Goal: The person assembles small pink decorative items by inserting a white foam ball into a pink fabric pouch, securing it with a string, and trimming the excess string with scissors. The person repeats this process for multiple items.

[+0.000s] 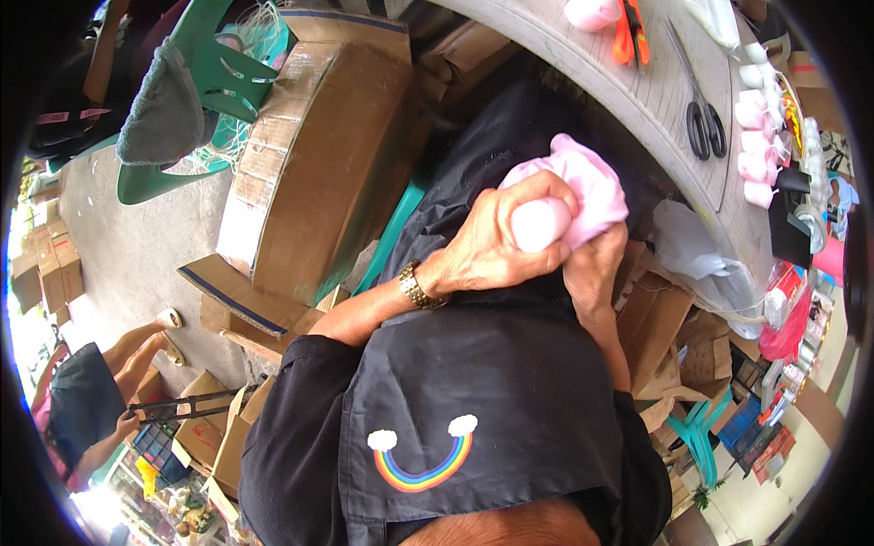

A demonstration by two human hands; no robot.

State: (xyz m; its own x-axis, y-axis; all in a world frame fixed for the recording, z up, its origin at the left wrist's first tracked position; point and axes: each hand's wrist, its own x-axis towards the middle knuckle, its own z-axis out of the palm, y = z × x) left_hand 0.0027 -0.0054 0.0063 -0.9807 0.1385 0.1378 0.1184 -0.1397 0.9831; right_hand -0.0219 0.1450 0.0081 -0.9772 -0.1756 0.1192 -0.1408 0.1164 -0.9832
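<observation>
My left hand (496, 237), with a gold watch on its wrist, is closed around a smooth, pale pink rounded piece (539, 226), whose blunt end points toward me. A crumpled pink cloth (583, 187) bunches up just behind that piece. Below and to the right, my right hand (596, 264) grips the cloth, its fingertips partly hidden in the folds. Both hands are close together above my lap, over a black apron (482, 364) with a rainbow patch.
A grey table (628, 91) curves along the right, bearing black scissors (701, 118), orange-handled snips (628, 36) and several pink pieces (753, 150). At left stand a large cardboard box (319, 155) and a green chair (214, 64). Another person (91, 400) is at lower left.
</observation>
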